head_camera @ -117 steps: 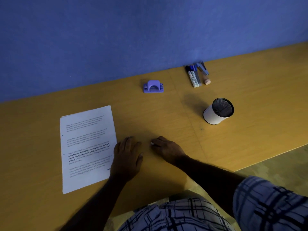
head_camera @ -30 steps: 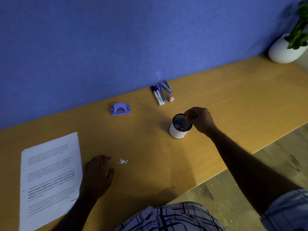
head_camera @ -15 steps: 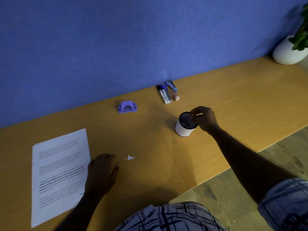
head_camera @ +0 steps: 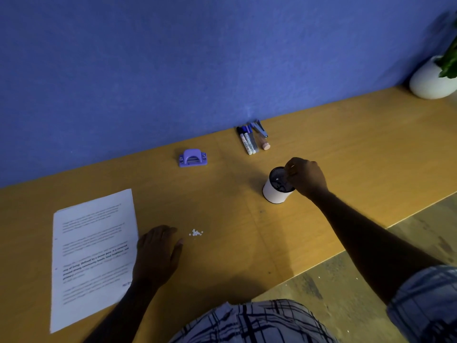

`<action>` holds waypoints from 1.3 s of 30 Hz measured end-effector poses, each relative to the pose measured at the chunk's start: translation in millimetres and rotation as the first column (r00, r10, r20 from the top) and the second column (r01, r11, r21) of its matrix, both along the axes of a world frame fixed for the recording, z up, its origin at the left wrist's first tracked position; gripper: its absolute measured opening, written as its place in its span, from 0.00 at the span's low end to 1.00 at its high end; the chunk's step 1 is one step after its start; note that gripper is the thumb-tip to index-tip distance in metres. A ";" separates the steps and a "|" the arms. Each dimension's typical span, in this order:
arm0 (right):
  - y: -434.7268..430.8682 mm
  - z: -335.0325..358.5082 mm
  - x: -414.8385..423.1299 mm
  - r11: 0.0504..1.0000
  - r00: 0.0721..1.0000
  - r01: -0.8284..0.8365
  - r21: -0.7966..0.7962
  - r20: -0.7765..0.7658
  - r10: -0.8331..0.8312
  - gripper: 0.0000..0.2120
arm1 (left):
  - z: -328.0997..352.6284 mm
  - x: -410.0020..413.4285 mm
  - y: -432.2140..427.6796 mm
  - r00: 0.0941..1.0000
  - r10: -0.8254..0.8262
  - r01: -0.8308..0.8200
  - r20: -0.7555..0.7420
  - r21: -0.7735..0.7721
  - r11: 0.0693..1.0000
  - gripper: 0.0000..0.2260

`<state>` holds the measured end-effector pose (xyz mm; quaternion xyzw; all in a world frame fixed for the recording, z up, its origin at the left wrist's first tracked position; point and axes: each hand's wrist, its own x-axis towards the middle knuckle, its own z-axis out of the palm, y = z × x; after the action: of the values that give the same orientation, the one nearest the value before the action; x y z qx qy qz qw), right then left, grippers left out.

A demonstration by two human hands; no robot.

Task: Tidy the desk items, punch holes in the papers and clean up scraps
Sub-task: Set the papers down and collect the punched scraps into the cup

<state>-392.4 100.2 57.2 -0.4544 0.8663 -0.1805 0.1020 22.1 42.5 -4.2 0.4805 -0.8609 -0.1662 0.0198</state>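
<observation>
My right hand (head_camera: 306,178) hovers over the rim of a white cup (head_camera: 273,194) with a dark mesh inside, its fingertips pinched together on tiny white paper scraps. One white speck shows inside the cup. My left hand (head_camera: 155,253) rests flat on the wooden desk (head_camera: 346,157), touching the right edge of a printed paper sheet (head_camera: 91,253). A small pile of white paper scraps (head_camera: 195,232) lies just right of my left fingers. The purple hole punch (head_camera: 193,158) stands near the wall.
Markers, a stapler and a small cork-topped item (head_camera: 252,138) lie grouped against the blue wall. A white plant pot (head_camera: 431,81) sits at the far right. The desk's front edge runs diagonally at the right, with floor (head_camera: 346,293) beyond.
My right hand went from the scraps near the paper to the cup and now sits slightly further over its opening. My left hand stays flat beside the paper.
</observation>
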 end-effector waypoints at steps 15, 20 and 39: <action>2.1 3.6 61.4 0.875 0.901 -0.434 -0.216 -0.137 0.412 0.06 | -25.1 -1.0 5.1 0.995 -0.036 0.033 0.090 0.026 0.999 0.34; 3.4 -36.9 110.6 0.851 0.855 -0.517 -0.091 -0.004 0.519 0.08 | -41.0 -4.3 17.5 0.974 -0.050 0.041 0.221 0.048 0.998 0.34; 5.8 -96.8 184.7 0.861 0.874 -0.472 0.192 0.234 0.427 0.14 | -59.7 -26.0 26.8 0.979 -0.042 0.038 0.198 0.023 0.999 0.31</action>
<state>-207.8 105.9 -39.6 -0.6098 0.7383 -0.0852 0.2754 -3.9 69.3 -63.9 0.4776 -0.8663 -0.1260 -0.0743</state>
